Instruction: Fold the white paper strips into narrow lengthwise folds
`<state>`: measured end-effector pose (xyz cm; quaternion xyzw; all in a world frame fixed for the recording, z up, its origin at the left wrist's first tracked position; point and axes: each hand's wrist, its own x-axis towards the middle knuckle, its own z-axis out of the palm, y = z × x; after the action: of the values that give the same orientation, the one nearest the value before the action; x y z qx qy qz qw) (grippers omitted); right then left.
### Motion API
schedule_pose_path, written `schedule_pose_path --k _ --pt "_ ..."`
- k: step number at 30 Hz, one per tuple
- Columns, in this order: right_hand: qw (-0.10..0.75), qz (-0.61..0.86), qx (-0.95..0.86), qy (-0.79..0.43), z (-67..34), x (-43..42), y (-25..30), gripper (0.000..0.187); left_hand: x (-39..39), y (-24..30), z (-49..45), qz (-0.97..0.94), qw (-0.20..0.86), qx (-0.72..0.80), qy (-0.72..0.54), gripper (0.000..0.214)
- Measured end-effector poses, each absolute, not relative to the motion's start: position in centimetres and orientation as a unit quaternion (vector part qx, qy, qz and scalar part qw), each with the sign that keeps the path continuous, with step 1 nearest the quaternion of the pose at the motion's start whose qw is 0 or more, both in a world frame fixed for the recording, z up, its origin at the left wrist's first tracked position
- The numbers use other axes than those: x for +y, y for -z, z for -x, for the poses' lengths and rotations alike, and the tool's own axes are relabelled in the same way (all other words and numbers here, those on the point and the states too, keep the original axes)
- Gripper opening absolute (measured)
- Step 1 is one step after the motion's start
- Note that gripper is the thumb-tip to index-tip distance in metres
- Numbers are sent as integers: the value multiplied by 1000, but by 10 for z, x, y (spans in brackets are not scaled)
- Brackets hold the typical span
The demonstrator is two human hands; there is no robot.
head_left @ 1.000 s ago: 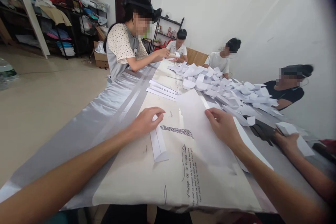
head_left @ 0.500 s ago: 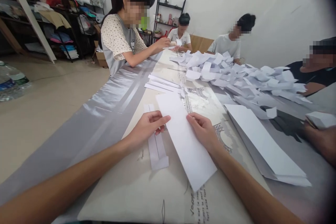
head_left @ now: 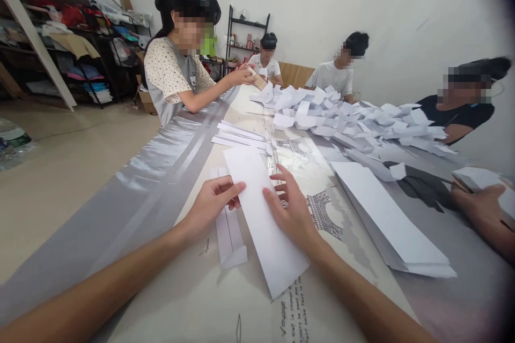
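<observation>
A long white paper strip [head_left: 261, 225] slants in front of me above the printed tablecloth. My left hand [head_left: 213, 198] pinches its left edge, thumb on top and fingers curled beneath. At the right edge, the thumb of my right hand [head_left: 292, 206] touches the paper while the other fingers are spread apart. Beneath and left of my left hand lies a folded paper piece [head_left: 230, 230] with a lengthwise seam and a turned-up end flap. Farther along are several narrow folded papers [head_left: 241, 136].
A stack of white paper [head_left: 386, 214] lies to the right. Behind it spreads a big heap of folded papers [head_left: 341, 112]. Another person's hand [head_left: 485, 206] holds paper at the right edge. A person in a dotted-sleeve shirt [head_left: 177, 75] works at the left; others sit farther back.
My right hand has loosened from a pinch on the paper's edge, its fingers spreading. My left hand keeps its hold. The view has shifted slightly, and the person at left has lifted a light-brown object.
</observation>
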<state>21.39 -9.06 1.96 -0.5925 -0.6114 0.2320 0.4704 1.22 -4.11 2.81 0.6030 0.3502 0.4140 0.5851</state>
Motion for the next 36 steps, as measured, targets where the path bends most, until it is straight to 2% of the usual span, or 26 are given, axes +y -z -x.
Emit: schedule_pose_path --k 1,4,10,15,19,23,28,36 --pt "471 591 -620 -208 -212 -90 -21 60 -41 -29 -12 -601 585 348 -419 33" --pt "457 562 -658 -205 -205 -85 -32 42 -42 -32 -10 -601 586 344 -420 33" --pt "374 499 -663 -414 -195 -75 -50 40 -39 -34 -7 -612 579 346 -413 34" --pt "376 499 -536 -567 -197 -83 -41 43 -39 -32 -7 -631 563 381 -375 41" --pt "397 467 -459 -643 -203 -90 -39 45 -43 -34 -10 -636 533 419 -367 46" --pt "431 405 -438 -676 -201 -94 -44 42 -44 -36 -11 -616 520 442 -393 47" --pt "444 374 -425 -695 -193 -99 -44 39 -42 -37 -9 -614 531 414 -413 39" --pt "398 468 -398 -682 -194 -98 -38 32 -40 -42 -4 -639 511 416 -398 34"
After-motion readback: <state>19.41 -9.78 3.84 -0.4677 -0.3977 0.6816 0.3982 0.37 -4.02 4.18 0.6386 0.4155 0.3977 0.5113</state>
